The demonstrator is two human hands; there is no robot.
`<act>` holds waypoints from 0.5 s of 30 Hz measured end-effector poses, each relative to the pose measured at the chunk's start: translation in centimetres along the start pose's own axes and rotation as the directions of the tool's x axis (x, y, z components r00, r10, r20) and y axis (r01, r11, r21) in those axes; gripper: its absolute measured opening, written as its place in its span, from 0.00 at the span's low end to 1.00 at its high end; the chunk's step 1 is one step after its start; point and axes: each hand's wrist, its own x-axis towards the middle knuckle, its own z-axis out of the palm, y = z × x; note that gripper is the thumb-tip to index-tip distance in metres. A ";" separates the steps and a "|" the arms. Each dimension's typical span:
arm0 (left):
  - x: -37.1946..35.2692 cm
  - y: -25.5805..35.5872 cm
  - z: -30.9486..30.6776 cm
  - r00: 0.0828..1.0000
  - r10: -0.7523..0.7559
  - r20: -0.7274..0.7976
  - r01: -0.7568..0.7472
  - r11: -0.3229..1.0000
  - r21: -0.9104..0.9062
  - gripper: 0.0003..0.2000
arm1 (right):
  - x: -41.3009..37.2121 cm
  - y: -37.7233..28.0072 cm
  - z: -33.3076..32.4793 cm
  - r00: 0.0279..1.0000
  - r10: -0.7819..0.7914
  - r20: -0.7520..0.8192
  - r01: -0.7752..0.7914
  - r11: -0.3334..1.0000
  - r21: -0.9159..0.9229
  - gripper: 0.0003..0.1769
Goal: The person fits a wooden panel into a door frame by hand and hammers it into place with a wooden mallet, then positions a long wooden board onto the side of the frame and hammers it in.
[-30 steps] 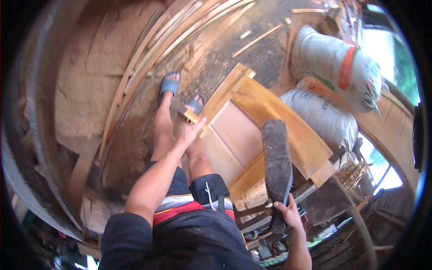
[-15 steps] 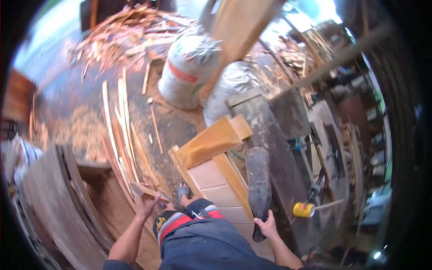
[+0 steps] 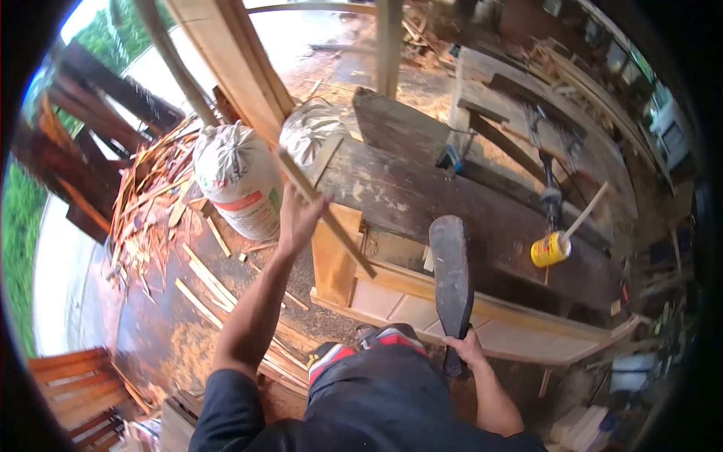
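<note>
My left hand (image 3: 301, 218) is raised ahead of me, its fingers closed round a narrow wooden strip (image 3: 348, 247) that slants down to the right. Down on the right, my right hand (image 3: 468, 348) grips the narrow end of a dark, worn, paddle-shaped piece of wood (image 3: 450, 260), held with its broad end up. Behind both hands lies a wooden frame with pale panels (image 3: 422, 315), next to the dark workbench (image 3: 482, 203). My left hand is above the wide light-brown end board (image 3: 331, 260) of that frame.
A yellow can (image 3: 550, 250) with a stick in it stands on the bench, near a dark clamp-like tool (image 3: 552, 203). Two stuffed white sacks (image 3: 239, 181) stand beyond the frame. Long strips (image 3: 207, 282) and a heap of scrap wood (image 3: 154, 200) lie on the left.
My left hand has risen and swung forward and right with the wooden strip, from beside my legs. My view has turned right. My right hand still grips the dark paddle-shaped wood.
</note>
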 end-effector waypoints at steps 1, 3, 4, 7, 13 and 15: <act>3.0 0.5 1.2 0.998 -0.059 0.031 0.061 0.997 -0.049 0.31 | 0.1 0.9 0.3 0.997 0.062 0.037 -0.066 0.993 0.097 0.37; 7.5 2.0 3.9 0.984 -0.178 0.012 0.178 0.983 0.045 0.32 | -1.2 1.2 0.9 0.997 0.070 0.031 -0.075 0.965 0.251 0.37; 10.0 1.0 4.4 0.965 -0.261 0.034 0.256 0.961 0.100 0.35 | -2.2 1.3 1.8 0.997 0.076 0.024 -0.079 0.941 0.329 0.38; 18.6 -9.8 3.3 0.894 -0.387 0.224 0.295 0.887 0.355 0.36 | -7.2 -0.7 4.0 0.979 0.115 -0.171 -0.134 0.986 -0.102 0.38; 22.6 -14.8 4.1 0.654 -0.753 0.080 0.707 0.645 0.291 0.47 | -13.8 0.3 16.5 0.896 0.373 -0.242 -0.280 0.897 0.343 0.35; 21.0 -17.6 4.2 0.879 -0.446 0.171 0.239 0.721 0.651 0.48 | -16.4 -5.4 23.9 0.782 0.572 -0.249 -0.355 0.736 0.577 0.29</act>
